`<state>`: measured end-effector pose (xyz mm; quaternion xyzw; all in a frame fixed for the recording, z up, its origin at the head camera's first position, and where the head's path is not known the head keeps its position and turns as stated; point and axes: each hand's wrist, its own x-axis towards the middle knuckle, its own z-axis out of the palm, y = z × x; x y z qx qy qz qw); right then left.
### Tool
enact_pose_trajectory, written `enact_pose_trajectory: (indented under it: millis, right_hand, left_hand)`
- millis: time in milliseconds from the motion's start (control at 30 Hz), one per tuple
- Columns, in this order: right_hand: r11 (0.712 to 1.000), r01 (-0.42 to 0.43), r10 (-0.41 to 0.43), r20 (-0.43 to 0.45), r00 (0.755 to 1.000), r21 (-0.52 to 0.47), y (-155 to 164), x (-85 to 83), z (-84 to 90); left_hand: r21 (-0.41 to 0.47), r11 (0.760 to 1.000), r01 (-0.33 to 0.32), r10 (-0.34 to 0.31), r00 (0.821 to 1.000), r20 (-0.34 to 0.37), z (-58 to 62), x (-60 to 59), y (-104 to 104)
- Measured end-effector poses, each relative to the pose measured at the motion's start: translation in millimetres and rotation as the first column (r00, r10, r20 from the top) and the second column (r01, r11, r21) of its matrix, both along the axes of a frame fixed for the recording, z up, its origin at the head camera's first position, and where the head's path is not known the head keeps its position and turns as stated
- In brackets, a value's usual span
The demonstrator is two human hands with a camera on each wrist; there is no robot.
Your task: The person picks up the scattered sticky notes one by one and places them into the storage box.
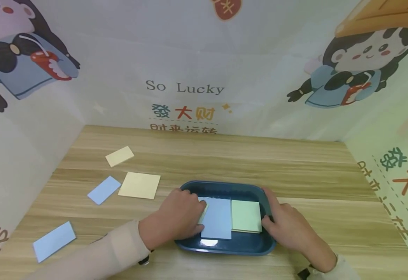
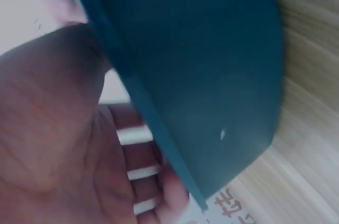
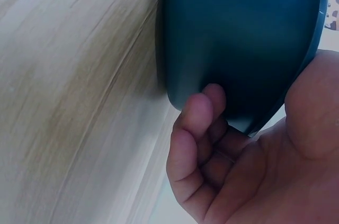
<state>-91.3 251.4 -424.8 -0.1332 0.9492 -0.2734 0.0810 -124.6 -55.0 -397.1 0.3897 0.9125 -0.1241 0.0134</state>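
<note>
A dark blue-green plastic tray [image 1: 221, 249] stands on the table in the head view. Inside it lie a blue sticky note pad [image 1: 218, 218] and, to its right, a light green sticky note pad [image 1: 246, 216]. My left hand [image 1: 177, 214] reaches over the tray's left rim. Its finger and thumb pinch a pale green sticky note [image 1: 204, 214], mostly hidden by the hand. At the right rim, my right hand [image 1: 291, 225] grips the tray, thumb on the inner side and fingers against the outer wall [image 3: 238, 38] in the right wrist view.
Left of the tray, a small yellow note [image 1: 119, 156], a larger yellow note [image 1: 139, 185], a small blue note [image 1: 104, 190] and another blue note [image 1: 54, 241] lie on the wooden table [image 1: 295, 167]. Printed cloth [image 1: 186, 58] walls the table at the back and sides.
</note>
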Motion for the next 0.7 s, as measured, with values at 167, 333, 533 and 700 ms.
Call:
enact_pose_trajectory:
  millis: [167, 333, 533, 700]
  right_hand:
    - [1.0, 0.003, -0.003, -0.008, 1.0, 0.013, 0.3, -0.2, 1.0]
    - [1.0, 0.003, -0.003, -0.002, 1.0, 0.01, 0.3, 0.5, 0.5]
    - [1.0, -0.02, 0.02, -0.022, 1.0, -0.006, 0.9, 0.9, -1.2]
    - [1.0, -0.02, 0.02, -0.018, 1.0, -0.011, 0.4, 1.0, -0.5]
  left_hand:
    - [-0.007, 0.99, 0.141, -0.139, 0.983, 0.116, 2.9, -3.0, -4.4]
    - [0.016, 0.983, 0.184, -0.185, 0.976, 0.113, -0.5, -3.7, -5.9]
    - [0.047, 0.98, 0.194, -0.195, 0.98, 0.041, -4.9, -7.0, -8.6]
    - [0.046, 0.979, 0.199, -0.2, 0.98, 0.02, -5.0, -9.0, -9.8]
